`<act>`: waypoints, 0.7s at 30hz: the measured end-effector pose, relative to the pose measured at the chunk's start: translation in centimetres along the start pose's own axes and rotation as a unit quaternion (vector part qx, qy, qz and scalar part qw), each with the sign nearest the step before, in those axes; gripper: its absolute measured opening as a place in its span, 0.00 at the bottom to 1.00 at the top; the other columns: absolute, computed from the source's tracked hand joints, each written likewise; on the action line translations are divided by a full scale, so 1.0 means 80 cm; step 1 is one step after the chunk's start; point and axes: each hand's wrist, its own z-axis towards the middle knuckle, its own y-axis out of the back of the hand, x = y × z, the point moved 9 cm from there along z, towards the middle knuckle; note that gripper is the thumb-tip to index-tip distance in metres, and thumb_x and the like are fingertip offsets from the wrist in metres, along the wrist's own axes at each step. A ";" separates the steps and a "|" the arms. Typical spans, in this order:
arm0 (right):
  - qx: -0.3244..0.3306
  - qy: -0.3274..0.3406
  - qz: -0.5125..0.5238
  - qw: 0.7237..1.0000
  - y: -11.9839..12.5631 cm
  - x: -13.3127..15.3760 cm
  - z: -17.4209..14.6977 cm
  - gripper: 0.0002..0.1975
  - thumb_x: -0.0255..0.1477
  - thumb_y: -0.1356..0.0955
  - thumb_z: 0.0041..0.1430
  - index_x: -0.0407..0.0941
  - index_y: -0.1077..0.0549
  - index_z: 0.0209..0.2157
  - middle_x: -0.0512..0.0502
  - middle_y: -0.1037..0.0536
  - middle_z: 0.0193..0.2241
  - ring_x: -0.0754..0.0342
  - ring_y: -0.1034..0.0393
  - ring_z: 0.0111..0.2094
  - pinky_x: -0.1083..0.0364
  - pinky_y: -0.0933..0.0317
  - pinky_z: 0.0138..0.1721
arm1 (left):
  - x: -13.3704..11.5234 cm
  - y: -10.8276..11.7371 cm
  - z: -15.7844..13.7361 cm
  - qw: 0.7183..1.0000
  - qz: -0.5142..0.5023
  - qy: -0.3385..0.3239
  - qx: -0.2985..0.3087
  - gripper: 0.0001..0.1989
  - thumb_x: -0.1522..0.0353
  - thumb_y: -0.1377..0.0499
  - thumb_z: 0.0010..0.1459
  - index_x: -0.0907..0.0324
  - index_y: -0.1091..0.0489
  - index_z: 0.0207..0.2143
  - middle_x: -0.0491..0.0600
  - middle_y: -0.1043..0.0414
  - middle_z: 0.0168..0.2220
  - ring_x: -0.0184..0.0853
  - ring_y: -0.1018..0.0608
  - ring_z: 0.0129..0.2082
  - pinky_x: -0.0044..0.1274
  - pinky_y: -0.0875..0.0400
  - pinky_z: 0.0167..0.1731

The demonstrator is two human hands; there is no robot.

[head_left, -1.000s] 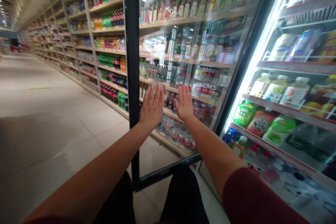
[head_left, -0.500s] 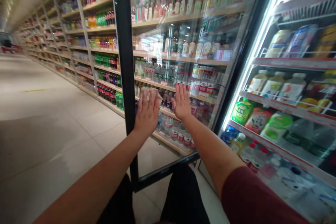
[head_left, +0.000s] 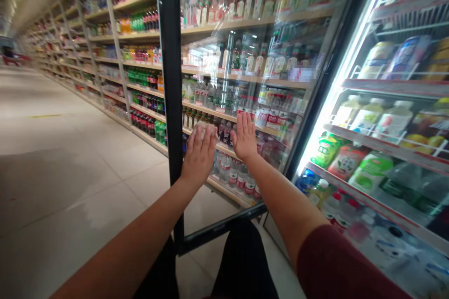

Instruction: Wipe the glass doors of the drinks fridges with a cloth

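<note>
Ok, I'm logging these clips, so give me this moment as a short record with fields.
Left hand: flat over a pale cloth at the glass
Right hand: bare, fingers up, apparently flat on the glass
Glass door: dark-framed, standing open
Through the glass: shelves of bottles
At right: lit cooler stocked with drinks
At left: pale tiled floor

The bare left hand (head_left: 199, 161) is raised near the left upright of the tall black-framed clear glass door (head_left: 170, 103), palm toward the pane, fingers extended close together. The bare right hand (head_left: 244, 141), nearer the door's middle, has straight fingers and its thumb apart. The left forearm (head_left: 147, 229) and right forearm (head_left: 286, 191) slant inward toward the door; a maroon fabric sleeve (head_left: 333, 261) covers the right upper arm.
</note>
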 end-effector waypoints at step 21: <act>-0.009 -0.006 0.000 1.000 -0.003 -0.002 0.000 0.36 0.44 0.51 0.80 0.40 0.49 0.79 0.34 0.48 0.79 0.46 0.63 0.82 0.36 0.61 0.80 | 0.027 0.022 0.064 0.997 -0.029 0.059 -0.028 0.34 0.79 0.54 0.73 0.66 0.50 0.79 0.63 0.53 0.77 0.52 0.64 0.79 0.54 0.59 0.77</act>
